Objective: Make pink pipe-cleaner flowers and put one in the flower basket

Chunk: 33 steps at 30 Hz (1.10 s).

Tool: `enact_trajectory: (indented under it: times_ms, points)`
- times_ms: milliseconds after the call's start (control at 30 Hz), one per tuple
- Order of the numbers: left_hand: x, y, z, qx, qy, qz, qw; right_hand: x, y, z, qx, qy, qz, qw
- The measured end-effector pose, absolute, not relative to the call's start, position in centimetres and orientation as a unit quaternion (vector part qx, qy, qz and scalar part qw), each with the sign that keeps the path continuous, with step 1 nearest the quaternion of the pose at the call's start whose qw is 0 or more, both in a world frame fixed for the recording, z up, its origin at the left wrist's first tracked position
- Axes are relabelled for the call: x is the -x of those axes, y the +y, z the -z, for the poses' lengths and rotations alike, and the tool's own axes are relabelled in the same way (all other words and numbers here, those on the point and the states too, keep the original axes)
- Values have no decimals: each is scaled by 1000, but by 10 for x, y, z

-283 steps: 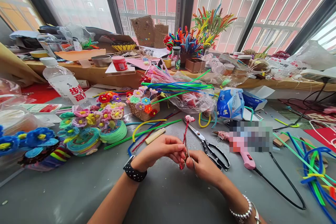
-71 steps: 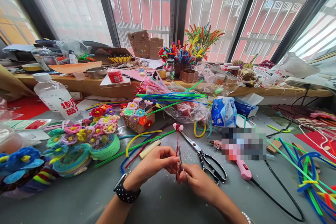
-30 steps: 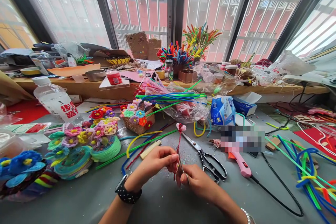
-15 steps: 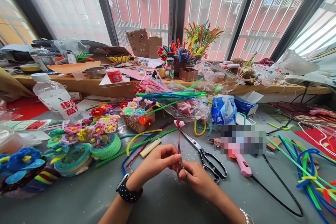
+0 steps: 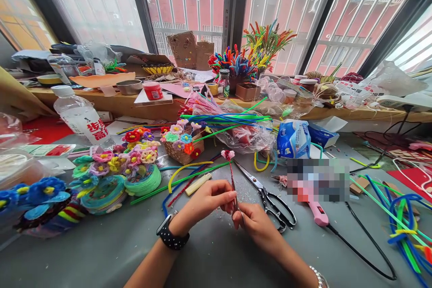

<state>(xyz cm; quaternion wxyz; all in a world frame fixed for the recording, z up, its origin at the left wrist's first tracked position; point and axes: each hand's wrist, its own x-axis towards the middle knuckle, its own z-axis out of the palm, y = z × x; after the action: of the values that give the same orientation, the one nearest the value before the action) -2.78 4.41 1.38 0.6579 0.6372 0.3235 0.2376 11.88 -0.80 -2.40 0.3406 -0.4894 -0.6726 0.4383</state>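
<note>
My left hand [image 5: 213,201] is closed, pinching the dark red pipe-cleaner stem [image 5: 231,174] of a small flower. Its pink, white and red head [image 5: 227,155] points up and away from me. Close against it, my right hand [image 5: 256,224] is closed on what look like small scissors [image 5: 236,206], their blades up by the left fingertips. The lower stem is hidden behind my fingers. Large black-handled scissors [image 5: 266,195] lie partly spread just beyond my right hand. A pale wooden stick [image 5: 198,184] rests near my left hand.
Pipe-cleaner flowers [image 5: 110,166] and a plastic bottle [image 5: 83,117] stand at left. A bundle of pipe cleaners [image 5: 232,119] lies ahead on plastic wrap. At right are a pink corded tool [image 5: 317,214], a blue tissue pack [image 5: 293,139] and tangled pipe cleaners [image 5: 400,216].
The view has shifted slightly, so everything on the table appears a little further right. Both hands stay together at the stem, with the flower head turned slightly.
</note>
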Motion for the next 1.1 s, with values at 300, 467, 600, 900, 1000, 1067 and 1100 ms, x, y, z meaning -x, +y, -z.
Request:
enact_trajectory:
  times_ms: [300,467,600,900,1000,1067,1100]
  points:
    - [26,43,-13,-641,321,-226,660,-119,-9,24,457,-693,-443,339]
    - [27,45,-10,-648,323,-216,655,-120,-10,25,459,-691,-442,340]
    - [28,45,-10,-655,318,-224,648,-119,-9,27,472,-681,-443,343]
    - [28,45,-10,-649,306,-211,663,-118,-10,24,456,-677,-456,355]
    - [28,45,-11,-653,304,-214,660,-119,-9,25,460,-671,-460,355]
    - [28,45,-12,-655,305,-208,660,-119,-9,25,450,-679,-459,354]
    - [27,45,-13,-656,306,-203,660,-120,-9,25,444,-685,-455,355]
